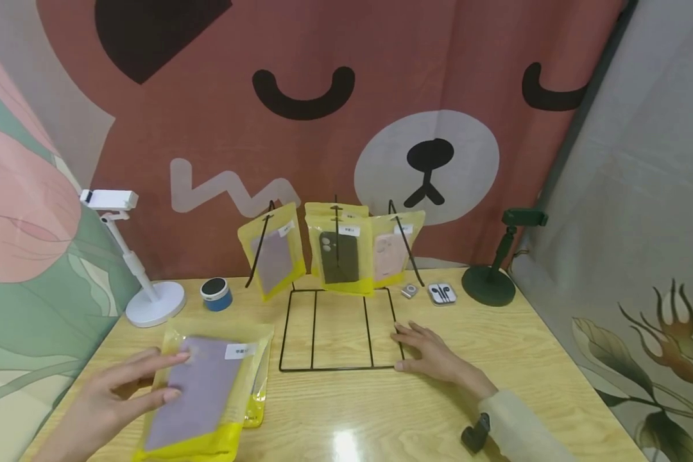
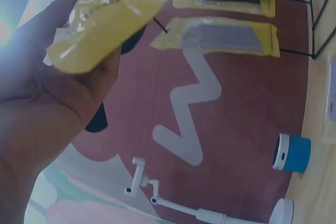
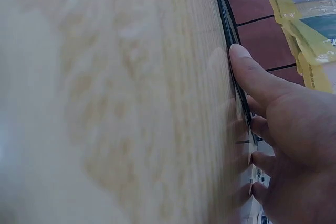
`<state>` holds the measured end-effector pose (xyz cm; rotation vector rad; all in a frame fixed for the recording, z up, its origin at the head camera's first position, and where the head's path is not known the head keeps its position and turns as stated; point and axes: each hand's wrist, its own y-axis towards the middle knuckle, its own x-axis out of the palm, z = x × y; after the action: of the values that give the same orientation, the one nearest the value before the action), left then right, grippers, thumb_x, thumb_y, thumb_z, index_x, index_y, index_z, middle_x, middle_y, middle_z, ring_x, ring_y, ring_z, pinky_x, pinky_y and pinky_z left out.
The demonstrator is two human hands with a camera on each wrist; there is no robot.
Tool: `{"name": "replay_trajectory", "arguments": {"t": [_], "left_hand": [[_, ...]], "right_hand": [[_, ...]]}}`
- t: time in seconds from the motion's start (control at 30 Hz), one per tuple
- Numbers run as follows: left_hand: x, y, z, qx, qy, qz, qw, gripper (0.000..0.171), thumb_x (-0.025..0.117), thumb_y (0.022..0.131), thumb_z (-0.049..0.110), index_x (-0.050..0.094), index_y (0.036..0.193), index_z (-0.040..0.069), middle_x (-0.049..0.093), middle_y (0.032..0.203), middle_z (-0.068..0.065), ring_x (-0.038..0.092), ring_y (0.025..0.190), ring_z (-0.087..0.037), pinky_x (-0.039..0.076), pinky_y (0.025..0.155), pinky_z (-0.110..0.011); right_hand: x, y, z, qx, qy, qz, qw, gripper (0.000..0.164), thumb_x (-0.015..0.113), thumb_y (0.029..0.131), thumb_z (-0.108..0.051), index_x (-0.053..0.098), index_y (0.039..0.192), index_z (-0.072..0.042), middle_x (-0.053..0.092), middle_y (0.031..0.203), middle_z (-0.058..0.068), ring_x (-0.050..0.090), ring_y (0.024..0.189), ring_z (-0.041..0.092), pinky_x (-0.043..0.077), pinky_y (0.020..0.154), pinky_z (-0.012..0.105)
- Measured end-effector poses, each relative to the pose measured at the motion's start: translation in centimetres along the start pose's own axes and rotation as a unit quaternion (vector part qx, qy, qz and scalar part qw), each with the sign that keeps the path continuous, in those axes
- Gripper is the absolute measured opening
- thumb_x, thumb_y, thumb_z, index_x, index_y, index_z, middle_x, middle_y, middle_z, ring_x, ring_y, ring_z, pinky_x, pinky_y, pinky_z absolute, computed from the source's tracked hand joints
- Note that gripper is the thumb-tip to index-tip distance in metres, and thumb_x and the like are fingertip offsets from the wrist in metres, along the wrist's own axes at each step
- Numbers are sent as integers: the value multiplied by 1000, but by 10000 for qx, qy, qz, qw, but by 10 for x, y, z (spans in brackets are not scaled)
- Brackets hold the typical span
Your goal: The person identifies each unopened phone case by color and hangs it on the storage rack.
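Left hand, fingers clamped on a packaged phone case; right hand, fingers relaxed, steadies the wire rack. The glossy bag could slip from this shallow edge grip.

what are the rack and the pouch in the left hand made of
Rack: thin black wire, probably coated metal, judging by its slim straight rods. Pouch held by the left hand: glossy plastic film, clear front with yellow edges, showing glare and wrinkles. The right hand rests on the rack's edge.
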<state>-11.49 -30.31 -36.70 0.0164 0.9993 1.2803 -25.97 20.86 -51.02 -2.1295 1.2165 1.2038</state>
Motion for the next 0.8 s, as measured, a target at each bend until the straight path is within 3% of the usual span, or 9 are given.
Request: {"name": "replay_trajectory", "arguments": {"t": [0.07,0.17,0.23,0.43,0.53,0.67,0.73,0.8], "left_hand": [[3,2,3,366,-182,59,9991,56,75,66,-19,65,119,-2,68,108,4,53,85,-4,47,73,-10],[7,4,6,555,-691,113,9960,57,73,66,-23,64,119,-6,68,117,-1,57,94,-4,48,81,-10],[10,6,8,562,-1139,99,9919,56,70,67,-25,62,119,-9,67,121,-4,59,102,-5,47,87,-11],[21,9,13,-24,-1808,123,9834,54,67,71,-25,64,120,-4,67,121,5,47,125,0,45,92,-12],[29,16,13,100,-2223,192,9747,55,66,71,-26,64,121,-5,67,121,2,49,125,-3,46,93,-15],[40,30,12,165,-2649,435,9631,55,64,73,-27,62,123,-5,68,111,4,58,102,-3,48,80,-11],[45,35,10,-18,-2772,578,9591,54,64,75,-25,62,124,-3,64,96,9,53,83,-3,47,70,-12],[51,39,8,-171,-2878,686,9551,54,64,76,-24,62,125,-2,61,93,9,48,74,-5,47,62,-16]], "right_hand": [[0,0,0,-12,13,-5,10000,69,67,86,-48,49,142,-11,32,154,12,18,142,43,13,108,68],[1,-1,0,-38,27,14,10000,68,67,86,-47,49,141,-10,33,154,12,18,142,44,13,108,68],[1,-1,0,-62,26,35,10000,68,67,87,-46,50,141,-10,33,154,13,18,142,44,13,108,68],[1,-1,0,-77,21,3,10000,69,67,86,-48,49,141,-10,33,154,13,18,142,44,13,109,68],[1,0,1,-88,20,6,10000,69,66,86,-48,49,141,-10,33,154,13,18,142,43,12,109,68],[1,1,2,-127,-13,54,9999,69,66,86,-48,50,141,-10,33,154,13,19,142,44,12,109,67],[1,1,3,-151,-27,61,9999,69,66,87,-48,50,141,-10,33,153,13,19,142,44,12,109,67],[1,1,2,-172,-21,59,9998,68,67,87,-47,50,141,-10,33,153,13,18,142,44,12,109,67]]}}
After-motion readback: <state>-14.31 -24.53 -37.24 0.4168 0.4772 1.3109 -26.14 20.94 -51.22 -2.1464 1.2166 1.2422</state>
